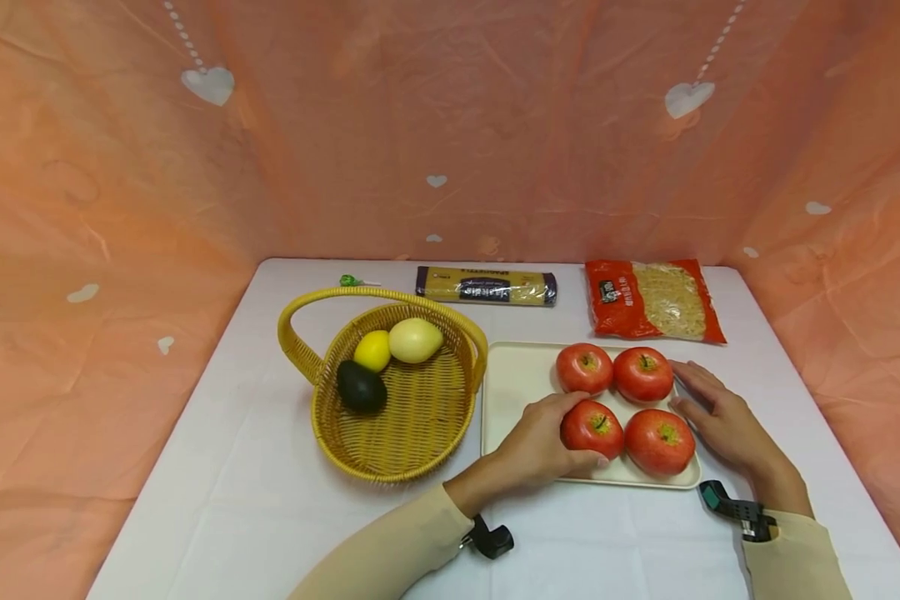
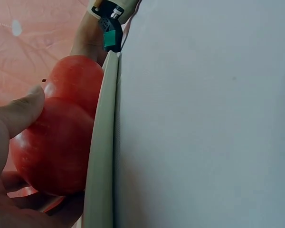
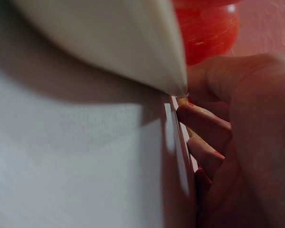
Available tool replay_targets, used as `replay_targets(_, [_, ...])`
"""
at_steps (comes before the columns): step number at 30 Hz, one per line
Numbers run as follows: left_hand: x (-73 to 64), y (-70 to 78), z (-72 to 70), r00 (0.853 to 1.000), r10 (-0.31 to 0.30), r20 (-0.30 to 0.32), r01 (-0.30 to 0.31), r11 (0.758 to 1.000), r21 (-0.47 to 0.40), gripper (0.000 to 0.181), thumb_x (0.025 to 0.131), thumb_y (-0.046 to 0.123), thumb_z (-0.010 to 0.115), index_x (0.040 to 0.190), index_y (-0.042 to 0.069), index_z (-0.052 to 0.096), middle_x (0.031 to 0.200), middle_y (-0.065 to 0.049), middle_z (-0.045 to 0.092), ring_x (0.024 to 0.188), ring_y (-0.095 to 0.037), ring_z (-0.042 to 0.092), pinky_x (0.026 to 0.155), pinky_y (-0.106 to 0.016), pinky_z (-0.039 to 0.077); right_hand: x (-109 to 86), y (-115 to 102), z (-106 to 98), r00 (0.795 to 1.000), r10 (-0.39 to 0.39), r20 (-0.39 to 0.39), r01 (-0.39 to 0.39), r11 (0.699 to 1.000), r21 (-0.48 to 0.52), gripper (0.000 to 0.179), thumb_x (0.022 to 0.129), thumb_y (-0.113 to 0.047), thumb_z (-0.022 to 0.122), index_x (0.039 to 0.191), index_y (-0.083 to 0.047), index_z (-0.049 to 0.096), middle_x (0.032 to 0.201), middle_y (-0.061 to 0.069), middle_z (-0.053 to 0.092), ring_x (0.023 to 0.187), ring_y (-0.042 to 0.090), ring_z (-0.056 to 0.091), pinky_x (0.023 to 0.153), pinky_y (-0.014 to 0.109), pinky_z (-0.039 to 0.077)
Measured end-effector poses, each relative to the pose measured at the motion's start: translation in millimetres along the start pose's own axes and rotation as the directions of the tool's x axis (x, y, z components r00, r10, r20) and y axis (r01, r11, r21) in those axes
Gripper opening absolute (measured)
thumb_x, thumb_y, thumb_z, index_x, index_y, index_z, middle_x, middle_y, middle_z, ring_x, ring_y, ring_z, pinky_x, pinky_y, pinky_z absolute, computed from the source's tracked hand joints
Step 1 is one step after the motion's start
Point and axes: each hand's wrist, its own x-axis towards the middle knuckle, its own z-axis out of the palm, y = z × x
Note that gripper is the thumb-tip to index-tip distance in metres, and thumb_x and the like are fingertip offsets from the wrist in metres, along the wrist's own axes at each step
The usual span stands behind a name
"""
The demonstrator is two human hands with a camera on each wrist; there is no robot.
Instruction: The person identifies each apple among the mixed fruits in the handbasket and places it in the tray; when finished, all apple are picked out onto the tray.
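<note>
In the head view, a cream tray (image 1: 512,379) carries several red apples in two rows. My left hand (image 1: 537,442) curves round the front left apple (image 1: 592,429), thumb at its near side and fingers behind. The left wrist view shows this apple (image 2: 57,147) low over the tray's rim (image 2: 102,142). Beside it sits the front right apple (image 1: 660,442). My right hand (image 1: 731,425) lies along the tray's right edge, its fingers extended and its thumb right at the rim, next to the back right apple (image 1: 643,374). The right wrist view shows the thumb (image 3: 218,76) beside the tray's edge.
A yellow wicker basket (image 1: 420,425) with a tall handle stands left of the tray. In it lie an avocado (image 1: 362,388), a yellow lemon (image 1: 373,351) and a paler yellow fruit (image 1: 415,341). Behind are a lollipop (image 1: 350,281), a spaghetti pack (image 1: 486,286) and a red noodle bag (image 1: 654,300).
</note>
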Motion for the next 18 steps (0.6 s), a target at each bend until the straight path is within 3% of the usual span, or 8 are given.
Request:
replay_targets(10, [-6.0, 2.8, -4.3, 1.0, 0.018, 0.001, -0.018, 0.996, 0.083, 0.09, 0.087, 0.043, 0.094, 0.162, 0.014, 0.052, 0.157, -0.003, 0.062, 0.145, -0.017, 0.057, 0.125, -0.038, 0.044, -1.3, -1.3, 0.1, 1.0, -0.008, -0.009, 0.009, 1.0, 0.021, 0.067, 0.113, -0.031, 0.058, 0.172, -0.011, 0.034, 0.179, 0.032, 0.017, 0.165, 0.058, 0.009, 0.118, 0.09, 0.015])
replay_targets(14, [-17.6, 2.7, -16.0, 0.998, 0.058, -0.01, -0.056, 0.991, 0.121, 0.087, 0.089, 0.043, 0.092, 0.161, 0.012, 0.053, 0.158, -0.004, 0.061, 0.146, -0.017, 0.057, 0.125, -0.04, 0.046, -0.7, -0.3, 0.7, 1.0, -0.013, -0.007, 0.013, 1.0, 0.027, 0.067, 0.113, -0.03, 0.059, 0.172, -0.011, 0.034, 0.179, 0.032, 0.017, 0.165, 0.058, 0.009, 0.119, 0.089, 0.014])
replay_targets(18, [-31.3, 6.0, -34.6, 0.993, 0.116, -0.021, -0.114, 0.989, 0.089, 0.071, 0.096, 0.04, 0.086, 0.156, 0.015, 0.059, 0.155, 0.0, 0.064, 0.141, -0.017, 0.062, 0.118, -0.036, 0.051, 0.0, 3.4, -2.1, 1.0, 0.007, 0.002, -0.007, 1.0, 0.022, 0.067, 0.114, -0.033, 0.057, 0.173, -0.013, 0.032, 0.179, 0.031, 0.015, 0.165, 0.058, 0.009, 0.119, 0.089, 0.014])
